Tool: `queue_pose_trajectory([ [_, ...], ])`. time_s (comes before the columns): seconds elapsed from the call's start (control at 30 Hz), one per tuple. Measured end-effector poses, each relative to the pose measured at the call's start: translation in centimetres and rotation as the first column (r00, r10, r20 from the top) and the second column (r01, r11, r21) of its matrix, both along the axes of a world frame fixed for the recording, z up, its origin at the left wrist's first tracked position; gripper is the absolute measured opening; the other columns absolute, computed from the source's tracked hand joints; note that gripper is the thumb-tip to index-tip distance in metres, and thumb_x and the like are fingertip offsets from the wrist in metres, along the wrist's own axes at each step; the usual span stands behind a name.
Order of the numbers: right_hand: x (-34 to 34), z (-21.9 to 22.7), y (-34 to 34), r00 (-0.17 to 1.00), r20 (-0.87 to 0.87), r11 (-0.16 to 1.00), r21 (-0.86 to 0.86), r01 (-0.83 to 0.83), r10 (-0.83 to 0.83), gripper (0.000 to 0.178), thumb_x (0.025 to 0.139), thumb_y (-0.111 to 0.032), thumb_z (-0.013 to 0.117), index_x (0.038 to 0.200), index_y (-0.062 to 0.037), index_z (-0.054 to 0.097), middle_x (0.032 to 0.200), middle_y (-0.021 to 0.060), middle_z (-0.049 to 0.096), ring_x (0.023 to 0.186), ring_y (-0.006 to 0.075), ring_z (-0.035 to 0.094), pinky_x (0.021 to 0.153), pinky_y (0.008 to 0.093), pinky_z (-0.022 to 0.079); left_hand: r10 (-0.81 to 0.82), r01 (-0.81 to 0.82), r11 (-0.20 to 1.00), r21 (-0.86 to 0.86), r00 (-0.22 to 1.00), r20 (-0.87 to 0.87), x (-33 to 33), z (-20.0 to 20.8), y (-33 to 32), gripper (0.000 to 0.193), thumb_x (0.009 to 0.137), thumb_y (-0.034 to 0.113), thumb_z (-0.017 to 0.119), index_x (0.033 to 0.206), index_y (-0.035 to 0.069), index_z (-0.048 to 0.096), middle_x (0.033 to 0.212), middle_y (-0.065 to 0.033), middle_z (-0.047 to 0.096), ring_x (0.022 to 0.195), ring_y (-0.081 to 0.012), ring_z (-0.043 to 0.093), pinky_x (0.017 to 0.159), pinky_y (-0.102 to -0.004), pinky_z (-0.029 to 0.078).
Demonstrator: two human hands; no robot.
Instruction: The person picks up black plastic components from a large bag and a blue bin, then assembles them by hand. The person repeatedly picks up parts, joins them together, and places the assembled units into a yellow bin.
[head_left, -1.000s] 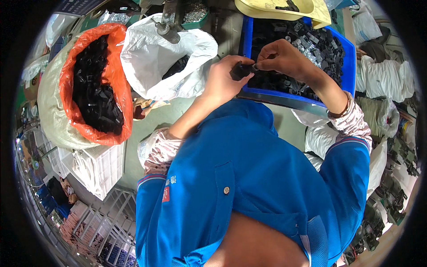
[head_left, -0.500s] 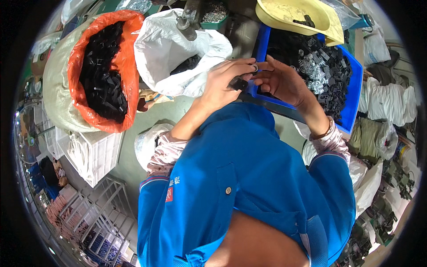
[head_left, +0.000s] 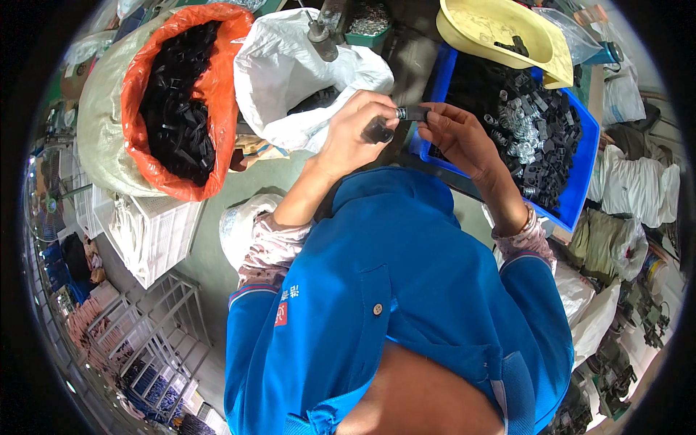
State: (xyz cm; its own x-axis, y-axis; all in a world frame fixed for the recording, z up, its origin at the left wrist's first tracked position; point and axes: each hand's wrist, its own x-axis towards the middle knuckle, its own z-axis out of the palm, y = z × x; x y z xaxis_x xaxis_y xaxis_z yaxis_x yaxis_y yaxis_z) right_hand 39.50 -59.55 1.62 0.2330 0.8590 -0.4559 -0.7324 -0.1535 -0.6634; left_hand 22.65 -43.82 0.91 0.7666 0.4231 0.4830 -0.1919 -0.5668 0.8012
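My left hand (head_left: 354,134) is closed around a dark plastic part (head_left: 378,130), whose end sticks out below the fingers. At its fingertips sits a small metal spring (head_left: 400,114). My right hand (head_left: 464,139) pinches a small black plastic piece (head_left: 415,114) between thumb and fingertips. That black piece meets the spring end to end, over the near left edge of a blue tray (head_left: 586,170). In the tray lie a pile of silvery springs (head_left: 523,129) and many black plastic pieces (head_left: 554,156).
A yellow basin (head_left: 464,25) rests over the tray's far side. Left of my hands stand a white sack (head_left: 272,72) and an orange-lined sack (head_left: 221,138) of black parts. A metal rod fitting (head_left: 322,43) and a green box (head_left: 366,40) lie beyond.
The black piece now shows in my right fingertips, lined up with the spring. Both hands have shifted slightly, and the view has moved a little.
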Motion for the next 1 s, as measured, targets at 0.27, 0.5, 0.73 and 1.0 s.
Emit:
queue_pose_trajectory([
  [0.27, -2.3, -0.8, 0.6, 0.908, 0.362, 0.97, 0.191, 0.15, -0.212, 0.027, 0.092, -0.004, 0.062, 0.116, 0.0069, 0.058, 0.103, 0.0143, 0.066, 0.092, 0.0237, 0.068, 0.084, 0.0325, 0.056, 0.085, -0.131, 0.903, -0.409, 0.988, -0.129, 0.5, -0.9, -1.0, 0.01, 0.081, 0.005, 0.073, 0.083, -0.001, 0.065, 0.083, -0.0076, 0.066, 0.079, -0.0161, 0.065, 0.072, -0.0288, 0.051],
  [0.5, -1.2, -0.3, 0.8, 0.947, 0.285, 0.989, 0.065, 0.134, -0.147, 0.026, 0.094, -0.006, 0.061, 0.118, 0.0048, 0.06, 0.108, 0.0132, 0.066, 0.095, 0.0199, 0.067, 0.086, 0.0312, 0.057, -0.051, -0.011, 0.562, -0.827, 0.998, -0.048, 0.9, -1.3, -0.7, 0.015, 0.087, 0.005, 0.071, 0.094, -0.003, 0.061, 0.089, -0.0086, 0.066, 0.079, -0.0155, 0.066, 0.074, -0.0287, 0.056],
  [0.73, -0.1, -0.5, 0.6, 0.969, 0.19, 0.988, 0.049, 0.149, -0.155, 0.029, 0.095, -0.011, 0.062, 0.12, 0.0035, 0.061, 0.108, 0.0123, 0.067, 0.096, 0.0188, 0.066, 0.087, 0.0308, 0.055, -0.249, 0.146, -0.009, -0.989, 0.958, 0.144, -0.1, -1.2, 1.5, 0.017, 0.094, 0.011, 0.06, 0.106, 0.0, 0.055, 0.099, -0.0108, 0.062, 0.087, -0.0195, 0.064, 0.076, -0.0396, 0.061],
  [1.0, 1.9, 0.5, 0.7, 0.944, 0.295, 0.98, 0.17, 0.101, -0.149, 0.03, 0.096, -0.013, 0.06, 0.122, 0.0031, 0.059, 0.111, 0.0098, 0.065, 0.096, 0.0158, 0.064, 0.088, 0.0309, 0.053, -0.423, 0.053, 0.338, -0.94, 0.9, -0.101, -0.7, 0.4, 0.6, 0.041, 0.092, 0.012, 0.063, 0.131, 0.003, 0.053, 0.113, -0.0128, 0.066, 0.095, -0.0203, 0.068, 0.064, -0.0307, 0.056],
])
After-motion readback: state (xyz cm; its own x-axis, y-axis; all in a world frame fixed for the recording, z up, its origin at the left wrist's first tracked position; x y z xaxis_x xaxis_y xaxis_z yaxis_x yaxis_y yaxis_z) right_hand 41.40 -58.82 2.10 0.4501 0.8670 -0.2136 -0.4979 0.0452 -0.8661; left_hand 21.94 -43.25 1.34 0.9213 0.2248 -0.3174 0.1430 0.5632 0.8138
